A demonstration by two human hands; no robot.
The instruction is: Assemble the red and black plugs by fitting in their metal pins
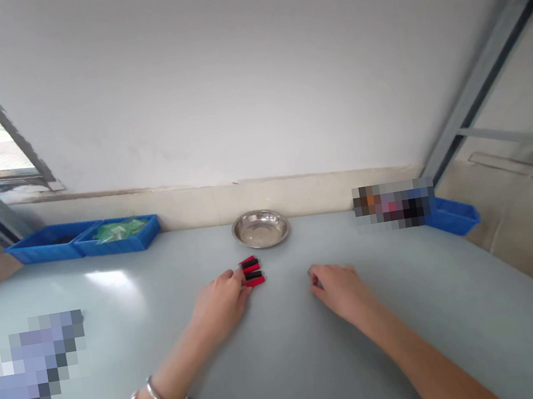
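Several red and black pieces [252, 271] lie side by side on the grey table, just in front of a round metal bowl [261, 229]. My left hand [224, 298] is at their left ends, its fingers closed on them and partly covering them. To the right, my right hand [336, 288] is low over the table with thumb and forefinger pinched together. A tiny greyish bit shows at those fingertips, too small to name. Open table surface lies between the two hands.
Two blue trays [118, 236] stand at the back left, one holding a green plastic bag. At the back right is another blue tray [451, 215] beside a blurred-out patch. A pixelated object covers the left front of the table [293, 370]. A wall rises behind.
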